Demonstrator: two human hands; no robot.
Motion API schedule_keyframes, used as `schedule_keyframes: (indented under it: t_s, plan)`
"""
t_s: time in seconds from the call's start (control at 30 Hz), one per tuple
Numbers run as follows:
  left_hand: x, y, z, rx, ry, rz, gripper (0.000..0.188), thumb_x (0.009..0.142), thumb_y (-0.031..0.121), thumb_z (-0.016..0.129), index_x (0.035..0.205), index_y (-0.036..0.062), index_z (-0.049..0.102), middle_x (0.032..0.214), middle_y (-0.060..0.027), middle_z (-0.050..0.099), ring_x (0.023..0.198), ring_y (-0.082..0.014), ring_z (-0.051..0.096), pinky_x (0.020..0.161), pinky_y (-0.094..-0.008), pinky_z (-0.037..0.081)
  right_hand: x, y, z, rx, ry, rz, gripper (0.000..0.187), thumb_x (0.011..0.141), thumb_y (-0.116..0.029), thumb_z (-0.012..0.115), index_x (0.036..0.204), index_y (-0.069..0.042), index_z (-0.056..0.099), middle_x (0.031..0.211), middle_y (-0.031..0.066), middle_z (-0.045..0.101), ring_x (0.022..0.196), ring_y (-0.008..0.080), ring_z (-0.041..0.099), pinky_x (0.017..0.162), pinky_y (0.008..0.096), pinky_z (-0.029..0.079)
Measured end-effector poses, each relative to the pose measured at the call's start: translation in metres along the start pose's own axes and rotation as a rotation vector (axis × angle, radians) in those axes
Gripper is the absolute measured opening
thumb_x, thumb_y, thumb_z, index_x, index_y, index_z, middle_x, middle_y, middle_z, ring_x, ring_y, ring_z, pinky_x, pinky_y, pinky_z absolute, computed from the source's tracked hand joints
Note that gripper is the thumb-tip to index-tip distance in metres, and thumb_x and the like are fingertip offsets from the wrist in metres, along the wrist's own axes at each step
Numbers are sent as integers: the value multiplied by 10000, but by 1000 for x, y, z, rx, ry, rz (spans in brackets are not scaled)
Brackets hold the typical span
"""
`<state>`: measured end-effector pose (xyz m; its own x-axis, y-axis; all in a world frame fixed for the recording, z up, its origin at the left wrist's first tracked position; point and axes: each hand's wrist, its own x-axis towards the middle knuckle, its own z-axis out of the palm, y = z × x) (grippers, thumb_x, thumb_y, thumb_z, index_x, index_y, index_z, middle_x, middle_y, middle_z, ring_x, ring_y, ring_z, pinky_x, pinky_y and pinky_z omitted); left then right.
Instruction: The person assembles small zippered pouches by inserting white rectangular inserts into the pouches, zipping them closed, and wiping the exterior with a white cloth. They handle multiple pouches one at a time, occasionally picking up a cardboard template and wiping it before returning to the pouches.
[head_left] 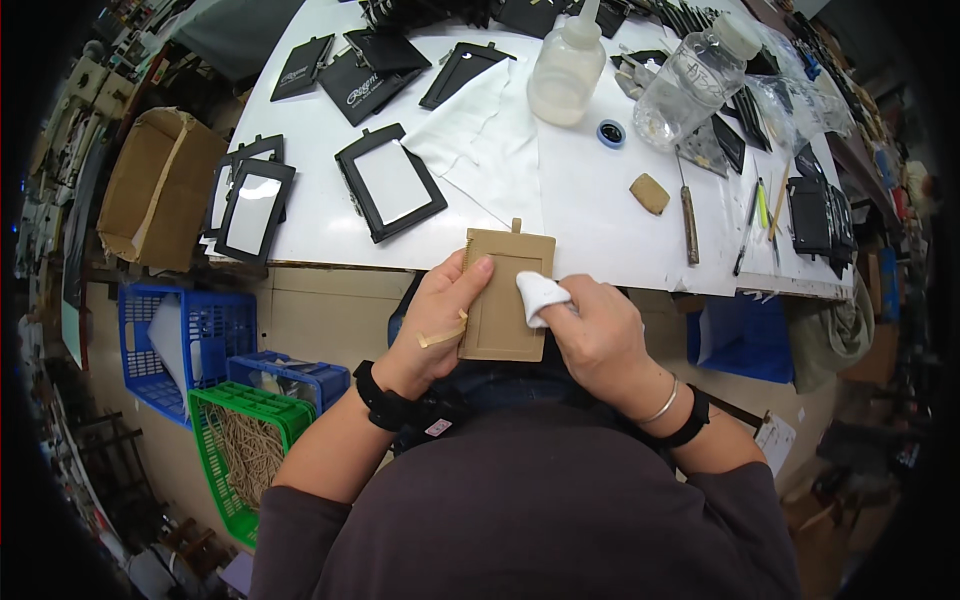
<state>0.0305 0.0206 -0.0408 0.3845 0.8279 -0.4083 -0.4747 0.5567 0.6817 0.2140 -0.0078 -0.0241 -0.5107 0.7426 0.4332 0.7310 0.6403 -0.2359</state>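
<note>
My left hand [437,320] grips a tan badge holder [500,300] by its left edge, thumb lying on the front. The holder has a framed panel and a small tab on top, and it is held upright just off the table's near edge. A strip of tape is stuck on that hand. In my right hand [602,335] a folded white cloth [540,296] is pinched over the fingers, against the holder's right side. Beyond the holder lie a black badge holder with a white window [391,182] and a spread white cloth [475,135].
On the white table [590,235] stand a squeeze bottle [567,72] and a clear plastic jar [690,85]. A tan sponge-like block [650,194] and a wooden-handled awl [689,225] lie at right. A cardboard box [162,190], blue crate [160,340] and green crate [215,400] are at left.
</note>
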Motion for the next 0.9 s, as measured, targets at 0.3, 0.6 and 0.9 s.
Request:
schedule_keyframes:
  t_s: [0.3, 0.6, 0.9]
  plan:
    - [-1, 2, 1, -1, 5, -12, 311, 954, 226, 462, 1163, -4, 474, 1032, -85, 594, 892, -120, 605, 778, -268, 519, 1, -3, -2, -12, -6, 7, 99, 706, -84, 582, 800, -51, 579, 713, 57, 427, 562, 180, 459, 502, 307, 376]
    - [1, 2, -3, -18, -15, -19, 310, 948, 215, 468, 1172, 1, 474, 1037, -100, 600, 915, -148, 613, 799, -293, 522, 0, -1, 2, -30, 8, -14, 112, 705, -89, 577, 810, -51, 582, 711, 57, 427, 558, 180, 447, 494, 299, 352]
    - [0, 6, 1, -40, -12, -43, 285, 953, 218, 460, 1132, -3, 485, 1023, -90, 596, 889, -134, 608, 783, -283, 517, 10, 4, -3, -86, -2, -33, 73, 720, -142, 586, 753, -82, 562, 683, 41, 419, 577, 185, 457, 521, 315, 361]
